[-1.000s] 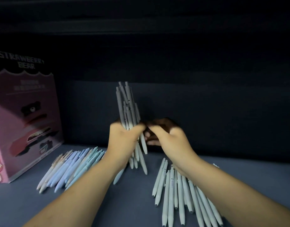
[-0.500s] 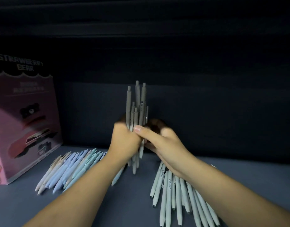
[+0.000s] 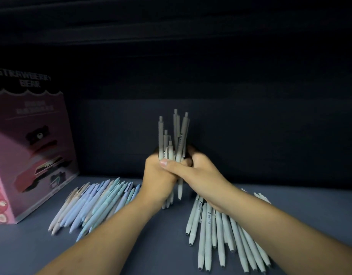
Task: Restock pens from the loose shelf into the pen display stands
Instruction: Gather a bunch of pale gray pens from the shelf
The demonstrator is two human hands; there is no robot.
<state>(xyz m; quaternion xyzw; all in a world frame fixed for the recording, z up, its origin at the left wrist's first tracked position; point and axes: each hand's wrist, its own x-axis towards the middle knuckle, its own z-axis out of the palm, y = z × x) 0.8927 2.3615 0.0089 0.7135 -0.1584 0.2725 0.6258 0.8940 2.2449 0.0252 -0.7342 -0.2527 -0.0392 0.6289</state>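
Dim, bluish cast; upper recess near black. Light falls from viewer's side. Soft overall; wide-angle bowing at edges.

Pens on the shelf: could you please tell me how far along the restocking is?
Done: nothing visibly; no stand is in view. In hand: both the left hand and right hand grip an upright grey bundle. Left: a blue pile and a grey pile lie loose on the shelf.
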